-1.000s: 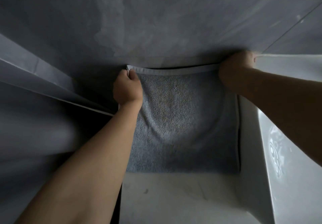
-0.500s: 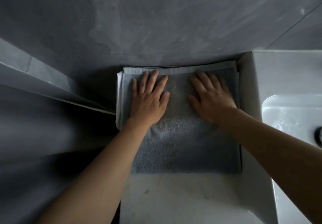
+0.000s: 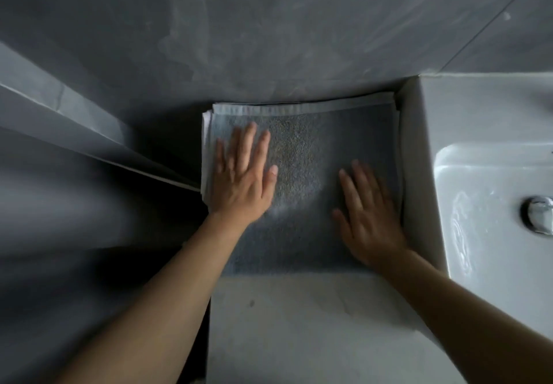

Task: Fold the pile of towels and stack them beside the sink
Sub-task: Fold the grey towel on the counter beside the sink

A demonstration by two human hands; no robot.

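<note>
A folded grey-blue towel [image 3: 302, 156] lies flat on a white counter [image 3: 299, 324], pushed against the back wall and left of the sink [image 3: 490, 192]. Pale edges of other folded layers [image 3: 205, 156] show under its left side. My left hand [image 3: 244, 180] lies flat on the towel's left half, fingers straight and blurred. My right hand [image 3: 369, 219] lies flat on the right half, fingers straight, close to the sink's side wall.
The white sink's side wall [image 3: 414, 174] stands right against the towel. A chrome drain fitting [image 3: 538, 214] sits in the basin. The grey tiled wall [image 3: 269, 30] rises behind. A dark gap [image 3: 167, 150] drops off left of the counter.
A second ago both hands gripped the towel's far corners at the wall. They let go, flattened onto the towel, and have since slid back toward me, the right hand farther.
</note>
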